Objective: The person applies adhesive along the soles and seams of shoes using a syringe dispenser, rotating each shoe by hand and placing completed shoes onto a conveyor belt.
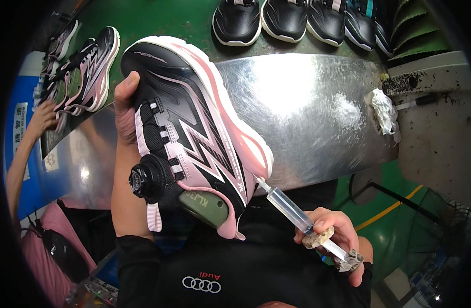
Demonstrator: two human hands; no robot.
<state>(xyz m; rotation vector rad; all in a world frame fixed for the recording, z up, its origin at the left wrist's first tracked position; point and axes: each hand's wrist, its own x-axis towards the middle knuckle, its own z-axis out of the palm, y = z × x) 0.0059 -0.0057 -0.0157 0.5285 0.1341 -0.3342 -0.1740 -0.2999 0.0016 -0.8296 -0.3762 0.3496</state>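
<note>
A pink and black sneaker with a white and pink sole hangs tilted before me, toe up and to the left. My left hand grips it near the toe, thumb on the upper and the other fingers hidden behind. A green shoe last fills its opening, and a black dial sits on the tongue. In my right hand is a clear syringe, its grip and plunger end wrapped in stained material. The syringe's tip is at the seam between sole and upper by the heel; contact cannot be told for sure.
A shiny metal worktop spreads behind the sneaker, with white residue and a crumpled white cloth beside a dark-handled tool. Black shoes line the far side. At left, a co-worker's hand is near more pink-black sneakers.
</note>
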